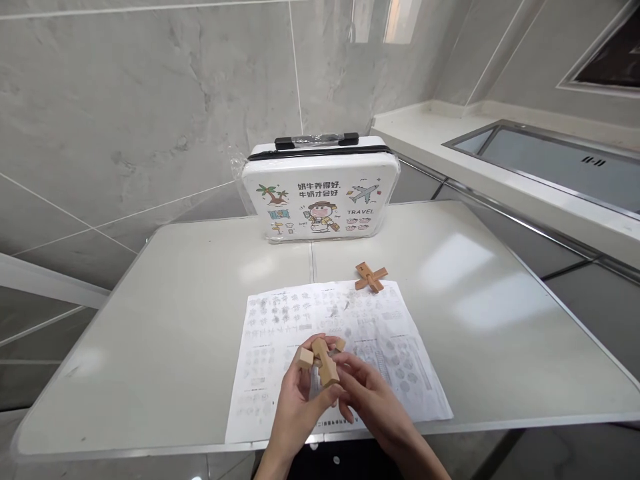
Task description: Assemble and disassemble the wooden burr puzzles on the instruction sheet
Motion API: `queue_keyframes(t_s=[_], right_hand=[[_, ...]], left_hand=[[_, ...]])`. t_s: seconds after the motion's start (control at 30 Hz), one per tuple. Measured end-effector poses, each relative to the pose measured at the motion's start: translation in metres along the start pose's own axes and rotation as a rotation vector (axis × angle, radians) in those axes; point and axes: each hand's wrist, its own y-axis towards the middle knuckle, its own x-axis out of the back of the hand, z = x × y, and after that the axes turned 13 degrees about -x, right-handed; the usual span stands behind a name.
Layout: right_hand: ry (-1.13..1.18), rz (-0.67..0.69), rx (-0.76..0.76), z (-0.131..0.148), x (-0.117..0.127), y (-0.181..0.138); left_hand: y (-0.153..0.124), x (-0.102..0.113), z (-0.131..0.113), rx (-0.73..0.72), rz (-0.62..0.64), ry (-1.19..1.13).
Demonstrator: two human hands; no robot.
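Note:
Both my hands hold a small wooden interlocking puzzle [323, 359] of pale crossed bars above the near edge of the table. My left hand [296, 400] grips it from the left, fingers curled around a bar. From the right, my right hand [367, 393] pinches the same puzzle. A printed instruction sheet [390, 347] lies flat under my hands. A second, darker wooden cross-shaped puzzle [371, 277] rests at the sheet's far right corner, apart from both hands.
A white folding table [165, 320] carries everything. A white case [320, 190] with cartoon travel pictures and a black handle stands at the table's far edge against the tiled wall. A counter with a steel sink [550, 160] runs along the right.

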Motion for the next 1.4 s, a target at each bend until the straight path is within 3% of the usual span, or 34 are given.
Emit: queue_keyframes(t_s=[0.17,0.4,0.53,0.67,0.73,0.83,0.93,1.2,1.4], right_hand=[[0.106,0.017,-0.029,0.001,0.002,-0.004],[-0.236,-0.023,0.068,-0.005,0.008,-0.004],[-0.4,-0.208,0.124,-0.002,0.029,-0.013],[-0.594,-0.386,0.118,0.011,0.053,-0.022],[-0.714,-0.439,0.108,0.019,0.058,-0.022],[-0.816,-0.459,0.081,0.029,0.056,-0.017],[-0.872,-0.471,0.056,0.034,0.049,-0.007],[-0.964,-0.568,0.083,0.03,0.038,0.014],[-1.001,-0.553,0.136,0.024,0.038,0.017]], left_hand=[[0.003,-0.003,0.002,0.003,0.033,-0.024],[-0.002,0.004,0.002,0.01,0.007,-0.028],[0.003,0.026,0.0,-0.059,-0.074,0.191],[0.019,0.053,-0.004,-0.007,0.03,0.543],[0.029,0.062,-0.004,-0.061,0.166,0.623],[0.042,0.069,-0.002,-0.163,0.38,0.73],[0.051,0.07,0.003,-0.201,0.517,0.787],[0.058,0.06,0.005,-0.229,0.592,0.723],[0.059,0.049,0.003,-0.254,0.673,0.737]])
